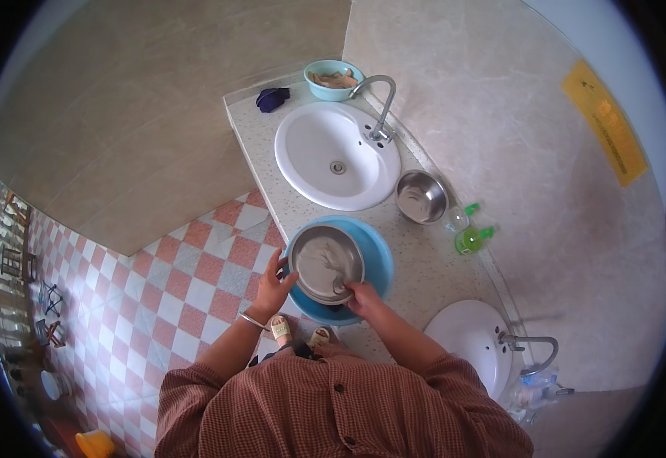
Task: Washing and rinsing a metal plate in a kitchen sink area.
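A round stainless-steel bowl [317, 259] is held over a light-blue plastic basin [380, 257], which sits at the front edge of the speckled counter. Grey streaks mark the inside of the bowl; whether they are reflections or wet residue I cannot tell. My right hand [364, 300] pinches the lower right rim, its thumb on the inner side. On the opposite side, my left hand [273, 289] has its fingers and thumb against the bowl's left rim. A light-coloured bangle [254, 322] circles my left wrist. The bowl hides much of the basin's inside.
Beyond the basin are a white washbasin [310, 154] with a gooseneck tap [390, 103], a dark cloth [273, 99] and a pale-green bowl [333, 94] holding brownish pieces. Another steel bowl [422, 197] and pump bottles [470, 240] stand by the wall. A second washbasin [470, 338] is at right.
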Available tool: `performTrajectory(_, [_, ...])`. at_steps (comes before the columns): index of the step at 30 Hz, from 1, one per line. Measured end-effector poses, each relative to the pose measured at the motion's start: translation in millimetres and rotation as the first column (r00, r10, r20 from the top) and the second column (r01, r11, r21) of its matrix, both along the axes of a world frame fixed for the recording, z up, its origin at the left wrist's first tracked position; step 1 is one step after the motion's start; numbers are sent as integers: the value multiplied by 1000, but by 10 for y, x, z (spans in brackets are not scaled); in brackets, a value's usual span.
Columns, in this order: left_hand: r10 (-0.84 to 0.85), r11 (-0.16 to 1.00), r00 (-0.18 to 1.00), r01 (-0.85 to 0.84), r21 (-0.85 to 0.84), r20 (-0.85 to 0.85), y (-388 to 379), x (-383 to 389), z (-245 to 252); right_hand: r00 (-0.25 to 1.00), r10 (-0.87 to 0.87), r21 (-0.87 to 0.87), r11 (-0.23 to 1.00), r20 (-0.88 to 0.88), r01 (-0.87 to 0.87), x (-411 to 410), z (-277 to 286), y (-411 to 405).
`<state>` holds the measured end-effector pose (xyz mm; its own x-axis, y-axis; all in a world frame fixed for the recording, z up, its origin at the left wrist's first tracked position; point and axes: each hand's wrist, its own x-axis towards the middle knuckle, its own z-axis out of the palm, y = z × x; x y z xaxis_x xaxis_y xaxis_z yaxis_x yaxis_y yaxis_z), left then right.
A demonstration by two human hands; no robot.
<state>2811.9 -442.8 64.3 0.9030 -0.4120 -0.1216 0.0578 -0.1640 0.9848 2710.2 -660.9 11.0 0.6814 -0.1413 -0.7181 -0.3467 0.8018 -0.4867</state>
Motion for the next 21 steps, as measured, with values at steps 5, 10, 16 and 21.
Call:
performTrajectory(5, [-60, 995, 997, 57, -87, -40, -95, 11, 157, 991, 23, -61, 998, 133, -15, 91, 185, 61])
performTrajectory(10, [-148, 989, 833, 114, -98, -533, -252, -99, 645, 979, 134, -196, 975, 154, -103, 167, 331, 27])
performTrajectory(16, [-74, 995, 988, 63, 83, 135, -270, -72, 555, 963, 270, -663, 720, -4, -205, 220, 239, -114])
performTrajectory(21, [-90, 993, 908, 49, 109, 408, -155, -25, 632, 744, 447, -866, -314, -496, -389, 37, 297, -115])
